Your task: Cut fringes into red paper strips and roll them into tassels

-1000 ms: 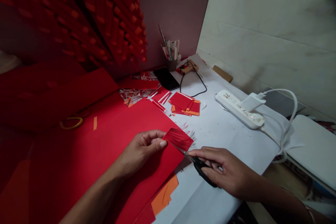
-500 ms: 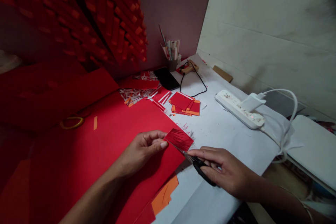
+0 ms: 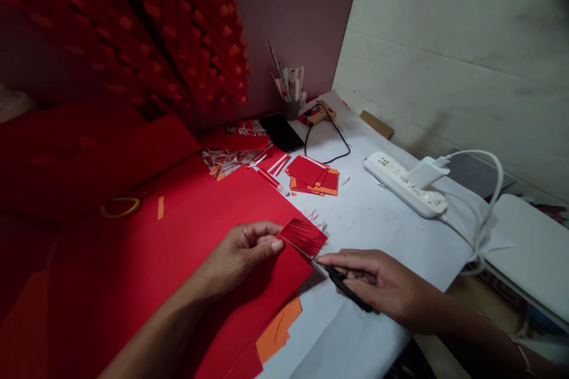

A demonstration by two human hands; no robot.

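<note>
Between thumb and fingers, my left hand [image 3: 251, 249] pinches a small red paper piece [image 3: 304, 237] that has many thin slits along it. My right hand [image 3: 377, 284] grips scissors [image 3: 342, 284] with black handles, and their blades lie along the lower edge of that piece. Thin cut slivers stick up at its far right edge. Under my left hand a large red sheet [image 3: 178, 260] covers the table. A stack of red and orange rectangles [image 3: 311, 174] rests just beyond the hands.
Paper scraps [image 3: 226, 160], a black phone [image 3: 282, 132], a pen cup [image 3: 291, 108] and a black cable [image 3: 342, 136] lie at the back. A white power strip [image 3: 404, 183] is on the right, yellow-handled scissors [image 3: 122, 207] on the left. Orange paper [image 3: 278, 331] lies near the front.
The scissor handles in my right hand have come closer together, and my right fingers have closed a little. My left hand and the red piece look nearly unmoved.
</note>
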